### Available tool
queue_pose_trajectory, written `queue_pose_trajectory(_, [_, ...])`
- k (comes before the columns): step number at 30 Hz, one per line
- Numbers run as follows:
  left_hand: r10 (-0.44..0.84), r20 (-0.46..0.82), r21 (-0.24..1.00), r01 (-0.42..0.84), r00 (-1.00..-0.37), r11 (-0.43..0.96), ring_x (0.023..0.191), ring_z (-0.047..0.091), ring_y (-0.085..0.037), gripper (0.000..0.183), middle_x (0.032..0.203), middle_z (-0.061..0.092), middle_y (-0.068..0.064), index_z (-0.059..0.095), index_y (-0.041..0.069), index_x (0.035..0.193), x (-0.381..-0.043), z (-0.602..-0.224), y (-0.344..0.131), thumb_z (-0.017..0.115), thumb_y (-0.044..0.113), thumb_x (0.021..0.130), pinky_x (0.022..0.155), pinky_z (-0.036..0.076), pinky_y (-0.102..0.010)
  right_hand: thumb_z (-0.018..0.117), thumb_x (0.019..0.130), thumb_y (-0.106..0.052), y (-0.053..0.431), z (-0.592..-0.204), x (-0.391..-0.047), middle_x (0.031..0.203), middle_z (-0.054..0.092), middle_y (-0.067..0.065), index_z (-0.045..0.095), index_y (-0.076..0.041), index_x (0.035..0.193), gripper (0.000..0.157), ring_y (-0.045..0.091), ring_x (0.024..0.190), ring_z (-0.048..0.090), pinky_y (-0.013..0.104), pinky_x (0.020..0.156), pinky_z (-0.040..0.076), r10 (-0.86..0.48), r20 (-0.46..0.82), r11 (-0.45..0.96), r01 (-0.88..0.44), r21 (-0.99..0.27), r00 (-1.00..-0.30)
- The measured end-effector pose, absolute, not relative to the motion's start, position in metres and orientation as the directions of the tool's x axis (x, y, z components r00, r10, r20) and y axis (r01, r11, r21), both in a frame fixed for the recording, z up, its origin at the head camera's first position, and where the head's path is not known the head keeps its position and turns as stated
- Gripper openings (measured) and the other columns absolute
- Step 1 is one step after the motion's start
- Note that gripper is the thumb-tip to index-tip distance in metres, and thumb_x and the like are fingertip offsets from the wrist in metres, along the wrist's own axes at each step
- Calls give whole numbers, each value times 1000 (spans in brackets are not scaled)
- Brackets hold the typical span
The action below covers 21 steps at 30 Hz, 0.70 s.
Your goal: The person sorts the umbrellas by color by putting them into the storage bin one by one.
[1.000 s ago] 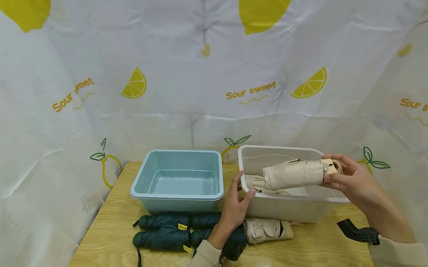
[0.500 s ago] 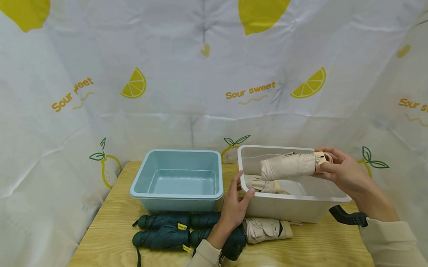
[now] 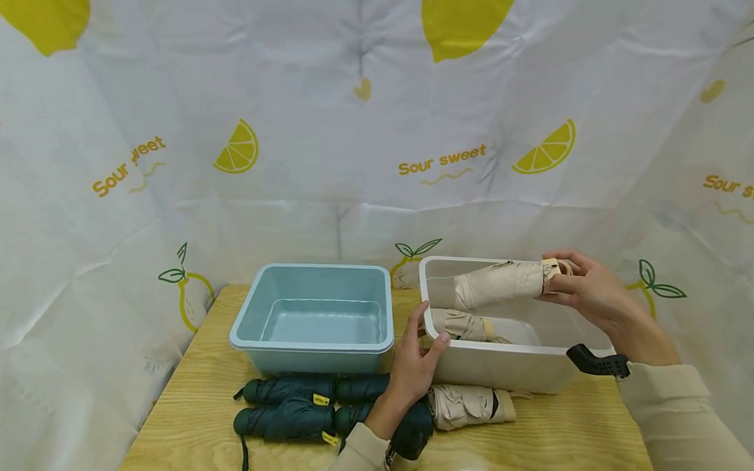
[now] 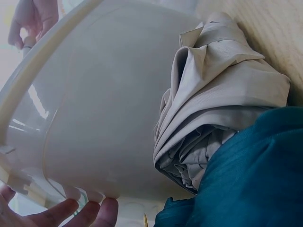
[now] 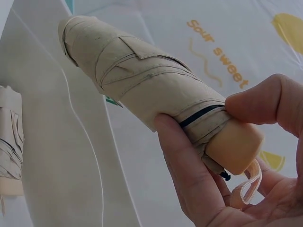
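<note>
My right hand pinches a folded beige umbrella by its handle end, above the white bin. In the right wrist view the umbrella lies between thumb and fingers, its pale orange handle and wrist strap near the palm. A second beige umbrella lies inside the bin at its left end. My left hand grips the bin's front left corner, thumb over the rim; its fingertips show against the bin wall in the left wrist view.
A light blue bin stands left of the white one. Several dark green folded umbrellas and another beige umbrella lie in front of the bins on the wooden table. A lemon-print curtain hangs behind.
My right hand has carried the beige umbrella left and toward the back over the white bin, uncovering more of the umbrella inside. My left hand has stayed at the bin's corner.
</note>
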<state>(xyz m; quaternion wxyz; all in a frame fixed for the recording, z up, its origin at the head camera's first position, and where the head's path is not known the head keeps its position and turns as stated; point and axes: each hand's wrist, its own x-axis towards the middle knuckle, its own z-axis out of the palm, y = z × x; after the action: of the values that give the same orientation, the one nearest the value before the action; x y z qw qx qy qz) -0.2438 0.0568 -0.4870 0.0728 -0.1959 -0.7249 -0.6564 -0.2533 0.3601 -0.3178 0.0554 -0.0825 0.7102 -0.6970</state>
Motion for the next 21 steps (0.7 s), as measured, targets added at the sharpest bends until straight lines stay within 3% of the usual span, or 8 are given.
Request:
queue_pose_trajectory(8, [195,365,923,381,-910,53,128,57,-35,64,147,53,-11,28,37,159,-244,-487,56,58,38,103,83,56,-28,57,99,4,349,-317,-265,124,43,9,46,-15,130,38,10,100,63,29,84,60,-182,-32,134,7,-991,-983])
queue_pose_trajectory(21, [200,361,925,376,-911,44,128,57,-32,64,147,53,-11,28,36,159,-243,-486,56,58,36,103,84,56,-28,57,94,6,336,-323,-288,131,37,15,43,-14,128,42,9,101,61,30,87,59,-185,-84,245,37,-969,-979])
